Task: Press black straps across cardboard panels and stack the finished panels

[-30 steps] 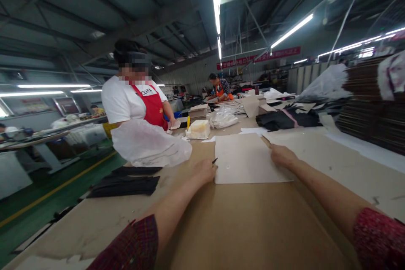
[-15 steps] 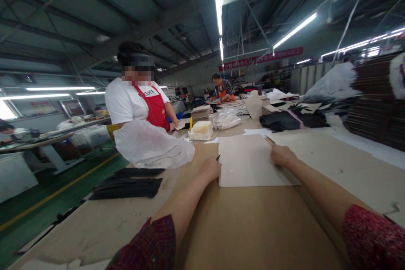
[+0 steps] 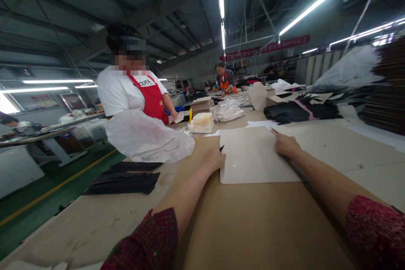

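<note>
A pale grey cardboard sheet (image 3: 253,156) with rounded corners and a small white mark lies in front of me on a larger brown board (image 3: 253,228). At its left edge is my left hand (image 3: 214,159), fingers closed, with a thin dark pointed object (image 3: 222,149) sticking out past them; its kind is unclear. My right hand (image 3: 287,145) is closed at the sheet's right edge, its fingertips pinching there near the far corner. Its fingers partly hide that edge.
Black fabric strips (image 3: 123,182) and a crumpled plastic sheet (image 3: 148,137) lie to the left. A whitish block (image 3: 201,122) and a plastic bag (image 3: 228,110) sit beyond. More grey board (image 3: 341,147) spreads rightward. A co-worker in a red apron (image 3: 148,97) stands at the left.
The view has shifted slightly. Both hands stay at the sheet's two side edges, and the sheet lies much as before. The dark point still shows by my left hand.
</note>
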A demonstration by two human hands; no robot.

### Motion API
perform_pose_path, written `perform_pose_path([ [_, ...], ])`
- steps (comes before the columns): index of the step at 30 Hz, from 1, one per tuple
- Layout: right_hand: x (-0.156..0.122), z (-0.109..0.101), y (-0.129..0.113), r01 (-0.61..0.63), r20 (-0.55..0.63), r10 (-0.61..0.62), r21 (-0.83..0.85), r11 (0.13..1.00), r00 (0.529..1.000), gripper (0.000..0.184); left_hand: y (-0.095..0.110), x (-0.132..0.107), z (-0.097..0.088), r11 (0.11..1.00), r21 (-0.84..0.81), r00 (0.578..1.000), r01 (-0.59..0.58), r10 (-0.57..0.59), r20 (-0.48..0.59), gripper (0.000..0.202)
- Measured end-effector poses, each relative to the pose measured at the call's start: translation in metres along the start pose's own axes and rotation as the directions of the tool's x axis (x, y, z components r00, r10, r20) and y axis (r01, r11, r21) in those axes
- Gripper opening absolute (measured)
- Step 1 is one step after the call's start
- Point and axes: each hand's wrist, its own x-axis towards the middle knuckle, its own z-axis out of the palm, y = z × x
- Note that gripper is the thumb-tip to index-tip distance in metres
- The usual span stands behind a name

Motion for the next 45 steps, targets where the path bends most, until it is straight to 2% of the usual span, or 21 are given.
perform_pose_path([
  [10,0.010,0.006,0.004,0.028,-0.063,-0.027,0.009,1.000,0.998,0.052,-0.002,0.055,0.005,0.999,-0.027,0.999,0.045,-0.045,-0.019,0.043],
  [14,0.014,0.011,0.006,0.021,-0.074,-0.020,0.013,1.000,0.997,0.053,0.002,0.067,0.009,0.999,-0.019,0.999,0.037,-0.038,-0.029,0.046],
  [20,0.019,0.018,0.006,0.025,-0.085,-0.023,0.022,0.999,0.996,0.059,0.014,0.064,0.020,0.996,0.042,0.993,0.074,-0.070,-0.093,0.038],
  [26,0.018,0.018,0.007,0.032,-0.085,-0.028,0.040,0.999,0.996,0.060,0.014,0.062,0.024,0.992,0.063,0.986,0.106,-0.096,-0.139,0.033],
  [33,0.007,0.013,0.001,-0.036,-0.086,0.041,0.057,0.998,0.995,0.057,0.007,0.063,0.027,0.997,0.062,0.985,0.038,-0.027,-0.170,0.030],
  [38,-0.002,0.009,-0.002,-0.036,-0.077,0.040,0.056,0.998,0.996,0.058,0.004,0.060,0.026,0.998,0.058,0.984,-0.004,0.014,-0.179,0.031],
  [45,-0.027,0.006,-0.006,-0.042,-0.082,0.048,0.070,0.997,0.995,0.055,0.000,0.043,0.024,0.998,0.062,0.984,-0.015,0.026,-0.176,0.033],
])
